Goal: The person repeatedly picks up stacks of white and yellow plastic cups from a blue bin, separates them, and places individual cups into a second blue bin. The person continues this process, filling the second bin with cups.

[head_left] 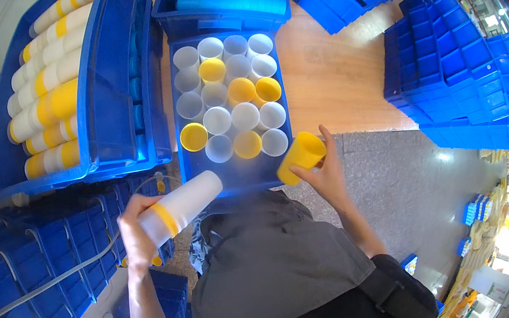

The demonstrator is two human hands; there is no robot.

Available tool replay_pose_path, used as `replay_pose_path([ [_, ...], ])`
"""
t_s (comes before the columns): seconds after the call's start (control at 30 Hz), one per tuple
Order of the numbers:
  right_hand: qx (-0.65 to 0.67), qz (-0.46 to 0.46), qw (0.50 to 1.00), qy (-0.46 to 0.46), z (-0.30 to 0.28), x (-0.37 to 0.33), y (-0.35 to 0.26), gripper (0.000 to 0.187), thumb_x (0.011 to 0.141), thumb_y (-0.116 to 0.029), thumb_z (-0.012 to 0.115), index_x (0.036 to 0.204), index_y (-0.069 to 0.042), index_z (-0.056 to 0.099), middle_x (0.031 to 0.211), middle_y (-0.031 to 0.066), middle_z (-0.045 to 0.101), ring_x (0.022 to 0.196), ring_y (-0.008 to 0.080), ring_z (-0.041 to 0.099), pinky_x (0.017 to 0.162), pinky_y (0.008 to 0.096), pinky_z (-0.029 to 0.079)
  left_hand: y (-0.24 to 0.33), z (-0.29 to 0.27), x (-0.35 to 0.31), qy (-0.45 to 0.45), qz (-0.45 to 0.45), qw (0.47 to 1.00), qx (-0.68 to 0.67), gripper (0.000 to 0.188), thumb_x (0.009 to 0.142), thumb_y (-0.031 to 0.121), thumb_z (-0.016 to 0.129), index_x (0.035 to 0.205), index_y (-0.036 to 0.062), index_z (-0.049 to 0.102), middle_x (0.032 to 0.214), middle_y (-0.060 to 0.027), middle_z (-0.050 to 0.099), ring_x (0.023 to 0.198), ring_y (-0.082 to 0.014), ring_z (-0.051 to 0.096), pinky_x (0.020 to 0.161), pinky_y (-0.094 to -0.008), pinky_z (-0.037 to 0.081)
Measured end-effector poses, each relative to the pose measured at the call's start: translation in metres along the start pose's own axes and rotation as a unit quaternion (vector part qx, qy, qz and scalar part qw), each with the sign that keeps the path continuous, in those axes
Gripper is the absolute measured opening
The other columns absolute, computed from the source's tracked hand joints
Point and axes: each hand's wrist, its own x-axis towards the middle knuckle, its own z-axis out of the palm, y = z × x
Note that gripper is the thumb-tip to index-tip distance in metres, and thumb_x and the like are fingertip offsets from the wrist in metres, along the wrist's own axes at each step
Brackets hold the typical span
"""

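My left hand [135, 231] is wrapped round a stack of nested plastic cups [190, 200], mostly white with one yellow band, held tilted with the white end up toward the right. In my right hand [330, 177] a single yellow cup [294, 165] is gripped between thumb and fingers, just off the tray's near right corner. Before me, a blue tray [231, 175] holds rows of upright cups. Most are white, such as the white cup [217, 120]; several are yellow, such as the yellow cup [193, 137] at the left edge.
At the left, a blue bin [90, 78] is filled with lying white and yellow cup stacks. Behind the tray stands another blue bin [216, 23] of blue cup stacks. Blue crates [450, 66] are piled at the right. A grey hose [57, 282] crosses more blue bins [14, 251] lower left.
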Motion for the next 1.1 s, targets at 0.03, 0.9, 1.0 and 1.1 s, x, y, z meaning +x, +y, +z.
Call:
replay_pose_path([
  [0.03, 0.108, 0.046, 0.993, 0.027, 0.005, 0.002, 0.011, 0.079, 0.074, -0.008, 0.084, 0.143, -0.004, 0.044, 0.128, 0.0193, 0.058, 0.118, 0.0378, 0.059, 0.103, 0.0481, 0.045, -0.009, 0.007, 0.004, -0.004, 0.005, 0.999, 0.044, 0.025, 0.08, 0.003, 0.075, 0.103, -0.001, 0.067, 0.092, -0.0156, 0.075, 0.084, -0.021, 0.074, 0.074, -0.0324, 0.058],
  [0.9, 0.148, -0.03, 0.987, 0.05, 0.033, 0.004, -0.001, 0.071, 0.078, -0.011, 0.079, 0.141, -0.006, 0.046, 0.133, 0.0179, 0.055, 0.119, 0.0384, 0.058, 0.105, 0.0458, 0.044, 0.0, 0.054, 0.012, 0.048, 0.059, 0.994, 0.082, 0.022, 0.072, -0.007, 0.067, 0.091, 0.0006, 0.074, 0.087, -0.0154, 0.072, 0.08, -0.028, 0.073, 0.07, -0.0334, 0.056],
  [1.0, 0.116, -0.017, 0.993, -0.016, 0.049, 0.008, 0.014, 0.08, 0.075, -0.011, 0.083, 0.143, -0.006, 0.043, 0.138, 0.0204, 0.05, 0.124, 0.041, 0.054, 0.107, 0.0467, 0.044, -0.022, 0.078, 0.028, 0.067, 0.105, 0.97, 0.209, 0.034, 0.074, -0.012, 0.06, 0.099, 0.0033, 0.077, 0.091, -0.0138, 0.074, 0.082, -0.0318, 0.073, 0.075, -0.0353, 0.058],
  [1.1, -0.257, -0.241, 0.935, -0.045, 0.058, -0.002, 0.007, 0.083, 0.074, -0.018, 0.085, 0.144, -0.005, 0.042, 0.147, 0.0192, 0.044, 0.135, 0.0385, 0.044, 0.111, 0.0477, 0.038, -0.019, 0.082, 0.028, 0.048, 0.151, 0.961, 0.225, 0.036, 0.075, -0.012, 0.059, 0.104, 0.0042, 0.074, 0.103, -0.0165, 0.07, 0.086, -0.0347, 0.071, 0.075, -0.0391, 0.058],
])
